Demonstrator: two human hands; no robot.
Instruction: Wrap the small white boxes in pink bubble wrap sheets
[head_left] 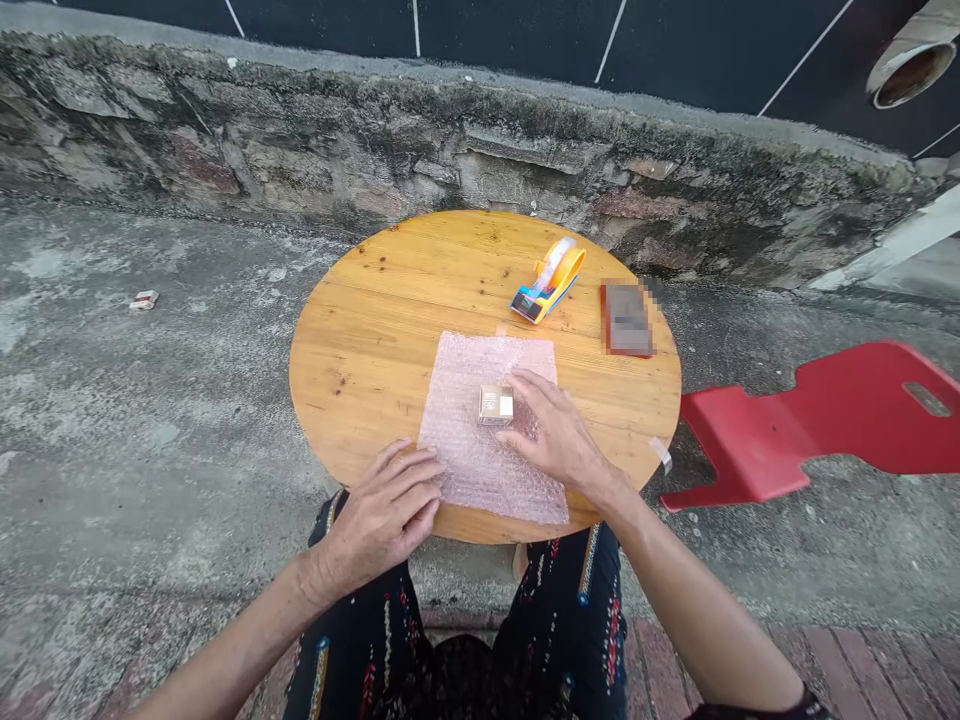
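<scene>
Box (pixel 496 404), gold, sits on pink bubble wrap (pixel 469 465); left hand (pixel 384 512) and right hand (pixel 559 437) lie open, empty.

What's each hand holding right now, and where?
Nothing gripped. The right hand touches the small box at its side; the left hand rests on the bubble wrap.

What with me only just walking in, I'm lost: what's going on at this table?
A seated person has pink bubble wrap spread flat on a round wooden table, with a small box near its middle. The right hand rests on the wrap, fingertips against the box; the left hand lies flat on the wrap's near left corner. A tape dispenser sits farther back, untouched, and a red plastic chair is beside the table.
</scene>
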